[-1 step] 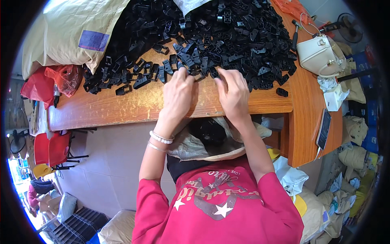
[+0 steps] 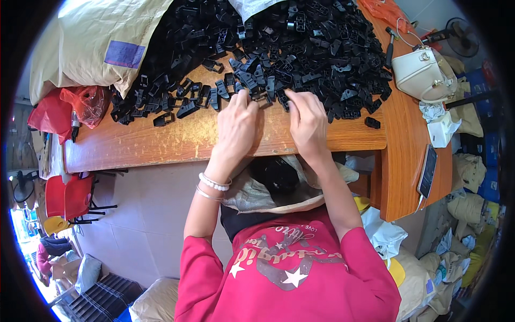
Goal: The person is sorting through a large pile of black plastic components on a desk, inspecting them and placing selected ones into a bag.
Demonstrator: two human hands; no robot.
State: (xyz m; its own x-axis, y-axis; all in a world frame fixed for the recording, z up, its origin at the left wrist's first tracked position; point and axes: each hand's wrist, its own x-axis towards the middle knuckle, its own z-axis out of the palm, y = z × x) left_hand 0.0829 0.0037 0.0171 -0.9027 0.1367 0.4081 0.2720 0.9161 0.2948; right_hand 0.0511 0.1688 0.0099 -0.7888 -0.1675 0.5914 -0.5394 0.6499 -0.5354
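Note:
A heap of small black plastic parts [image 2: 322,59] covers the far side of the wooden table [image 2: 182,138], with looser ones spread toward me. Over the near edge of the heap, my left hand [image 2: 236,124] is closed, fingers curled, and a black plastic part [image 2: 262,100] juts out at its fingertips. Just to the right, my right hand [image 2: 309,126] is pinched, thumb and fingers close together beside another black part [image 2: 282,100]. Whatever lies between those right fingertips is hidden. Below the table edge, an opened pale sack [image 2: 249,197] rests at my lap, with dark contents inside.
A big cream sack [image 2: 80,48] and red plastic bags [image 2: 88,104] stand at the left. On the right side are a hammer [image 2: 390,48], a white handbag [image 2: 424,75] and a phone [image 2: 427,170]. A red chair [image 2: 67,196] is on the floor at left.
Almost nothing differs. My right fingertips have shifted very slightly; both hands stay at the same spot over the near parts.

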